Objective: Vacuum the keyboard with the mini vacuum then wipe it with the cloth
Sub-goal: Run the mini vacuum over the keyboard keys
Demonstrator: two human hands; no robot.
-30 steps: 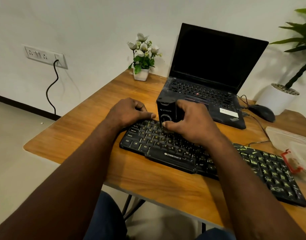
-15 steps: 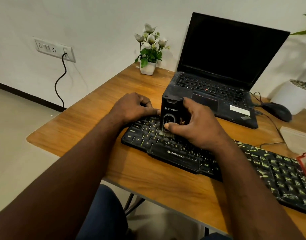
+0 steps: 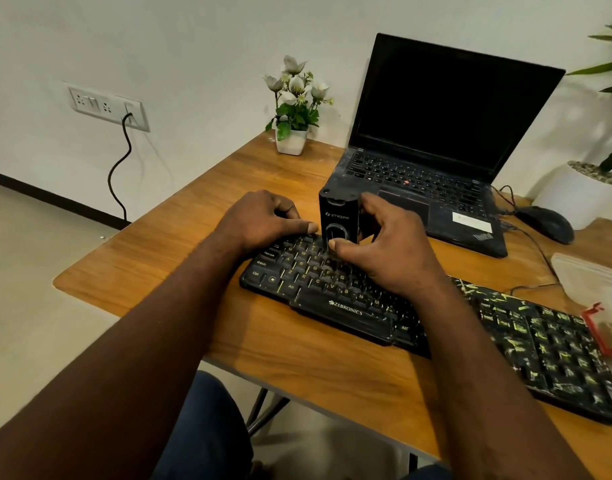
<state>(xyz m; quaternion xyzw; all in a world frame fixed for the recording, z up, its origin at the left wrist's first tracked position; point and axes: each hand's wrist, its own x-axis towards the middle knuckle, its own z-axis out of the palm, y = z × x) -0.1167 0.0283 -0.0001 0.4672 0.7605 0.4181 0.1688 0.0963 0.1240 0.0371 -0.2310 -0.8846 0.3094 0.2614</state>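
A black keyboard [image 3: 332,299] with yellow-green letters lies slanted across the wooden desk [image 3: 179,265]. A black box-shaped mini vacuum [image 3: 337,216] stands upright on the keyboard's upper left keys. My right hand [image 3: 384,251] grips the vacuum from its right side, thumb on its front. My left hand [image 3: 263,220] rests on the keyboard's top left corner with fingers curled, its thumb stretched along the keys toward the vacuum. No cloth is clearly in view.
An open black laptop [image 3: 436,133] stands behind the keyboard, with a mouse [image 3: 547,223] to its right. A small white flower pot [image 3: 292,140] sits at the back. A clear plastic bag with a red clip [image 3: 595,289] lies at right, beside a large white planter [image 3: 581,195].
The vacuum and my right hand stay on the upper left keys, and the left hand still rests on the corner. The view has shifted slightly.
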